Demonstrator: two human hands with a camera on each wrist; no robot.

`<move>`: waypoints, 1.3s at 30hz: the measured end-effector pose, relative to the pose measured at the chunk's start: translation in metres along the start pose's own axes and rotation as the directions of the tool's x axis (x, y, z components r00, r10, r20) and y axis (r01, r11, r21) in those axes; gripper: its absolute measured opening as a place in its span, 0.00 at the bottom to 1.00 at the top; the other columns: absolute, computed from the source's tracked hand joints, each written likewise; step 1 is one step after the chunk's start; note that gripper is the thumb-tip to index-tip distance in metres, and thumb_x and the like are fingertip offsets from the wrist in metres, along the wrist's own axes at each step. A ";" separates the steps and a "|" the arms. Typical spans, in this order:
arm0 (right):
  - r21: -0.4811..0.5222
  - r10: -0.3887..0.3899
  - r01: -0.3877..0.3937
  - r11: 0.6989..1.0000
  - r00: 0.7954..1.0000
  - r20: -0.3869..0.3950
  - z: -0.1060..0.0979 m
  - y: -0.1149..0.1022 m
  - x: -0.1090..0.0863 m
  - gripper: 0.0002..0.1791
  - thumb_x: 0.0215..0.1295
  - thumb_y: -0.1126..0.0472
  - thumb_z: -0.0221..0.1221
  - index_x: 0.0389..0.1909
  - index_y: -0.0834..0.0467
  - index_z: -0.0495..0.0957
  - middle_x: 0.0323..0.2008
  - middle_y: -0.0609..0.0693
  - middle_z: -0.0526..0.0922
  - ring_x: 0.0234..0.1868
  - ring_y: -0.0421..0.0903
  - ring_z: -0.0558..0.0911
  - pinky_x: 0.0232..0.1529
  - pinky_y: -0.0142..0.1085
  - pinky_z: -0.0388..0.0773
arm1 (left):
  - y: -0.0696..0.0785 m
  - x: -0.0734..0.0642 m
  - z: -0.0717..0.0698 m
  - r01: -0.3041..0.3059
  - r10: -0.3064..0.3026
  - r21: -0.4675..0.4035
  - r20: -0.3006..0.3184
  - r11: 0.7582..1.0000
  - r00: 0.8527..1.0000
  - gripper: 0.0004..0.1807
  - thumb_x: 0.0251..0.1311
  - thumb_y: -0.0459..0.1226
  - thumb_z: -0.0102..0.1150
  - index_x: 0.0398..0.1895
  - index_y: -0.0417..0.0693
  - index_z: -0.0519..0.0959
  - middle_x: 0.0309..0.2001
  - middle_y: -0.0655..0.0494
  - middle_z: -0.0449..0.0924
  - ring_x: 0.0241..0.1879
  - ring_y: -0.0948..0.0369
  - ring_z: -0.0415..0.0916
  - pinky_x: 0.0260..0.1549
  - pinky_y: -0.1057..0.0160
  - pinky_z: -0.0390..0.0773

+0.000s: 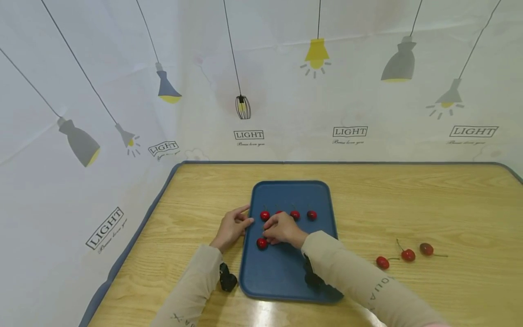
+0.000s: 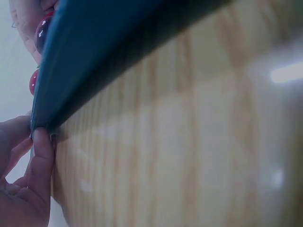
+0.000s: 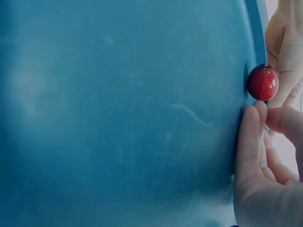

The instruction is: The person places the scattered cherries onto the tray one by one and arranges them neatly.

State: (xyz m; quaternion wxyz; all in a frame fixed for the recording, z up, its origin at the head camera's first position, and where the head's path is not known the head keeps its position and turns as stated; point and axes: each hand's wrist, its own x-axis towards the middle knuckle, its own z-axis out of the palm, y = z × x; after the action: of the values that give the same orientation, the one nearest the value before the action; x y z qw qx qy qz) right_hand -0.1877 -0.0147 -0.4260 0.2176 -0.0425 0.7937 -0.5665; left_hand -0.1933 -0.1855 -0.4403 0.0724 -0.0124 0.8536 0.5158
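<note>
A blue tray lies on the wooden table, with a row of several red cherries across its far half. The right hand partly covers one of them. Nearer the front, by the tray's left side, is another cherry; the right hand pinches its stem between thumb and fingers. In the right wrist view this cherry sits just beyond the fingertips, a bit of green stem showing. At the tray's left rim, the left hand grips the edge between thumb and finger, also visible in the left wrist view.
Three loose cherries with stems lie on the table right of the tray, beyond the right forearm. A wall covering printed with lamps rises behind and to the left. Black wrist devices hang below the sleeves.
</note>
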 end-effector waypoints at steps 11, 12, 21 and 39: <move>-0.023 -0.046 0.047 0.999 0.999 0.024 0.002 0.020 0.019 0.06 0.48 0.70 0.63 0.28 0.67 0.78 0.19 0.55 0.79 0.19 0.46 0.79 0.21 0.37 0.78 | 0.001 -0.001 0.001 0.001 -0.001 -0.010 0.005 1.000 1.000 0.24 0.56 0.33 0.57 0.58 0.45 0.68 0.30 0.50 0.73 0.21 0.64 0.69 0.19 0.65 0.75; -0.028 -0.060 0.060 0.998 0.998 0.024 0.002 0.019 0.016 0.06 0.48 0.70 0.62 0.28 0.67 0.77 0.19 0.55 0.79 0.19 0.45 0.79 0.21 0.36 0.78 | 0.000 -0.001 0.001 0.000 0.000 -0.010 0.005 1.000 1.000 0.24 0.56 0.33 0.57 0.58 0.44 0.68 0.30 0.50 0.73 0.20 0.64 0.69 0.19 0.65 0.75; -0.042 -0.007 0.006 0.999 1.000 -0.010 0.001 0.002 0.003 0.05 0.49 0.72 0.60 0.29 0.68 0.78 0.18 0.55 0.79 0.18 0.43 0.78 0.22 0.36 0.78 | 0.000 -0.001 0.001 0.001 -0.001 -0.008 0.005 1.000 1.000 0.25 0.56 0.33 0.57 0.58 0.46 0.68 0.31 0.50 0.73 0.21 0.63 0.70 0.19 0.65 0.75; -0.028 0.005 -0.005 1.000 1.000 0.015 -0.001 0.002 0.002 0.05 0.50 0.72 0.60 0.30 0.68 0.78 0.19 0.55 0.80 0.19 0.43 0.79 0.23 0.36 0.78 | -0.002 0.001 0.000 0.001 -0.001 -0.016 0.003 1.000 1.000 0.24 0.56 0.33 0.57 0.58 0.45 0.69 0.33 0.48 0.74 0.21 0.63 0.70 0.19 0.66 0.75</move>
State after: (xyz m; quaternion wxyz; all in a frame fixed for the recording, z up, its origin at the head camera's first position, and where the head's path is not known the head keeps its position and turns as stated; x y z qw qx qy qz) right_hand -0.1898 -0.0141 -0.4280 0.2245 -0.0479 0.7999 -0.5545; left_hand -0.1941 -0.1862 -0.4427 0.0736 -0.0127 0.8494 0.5224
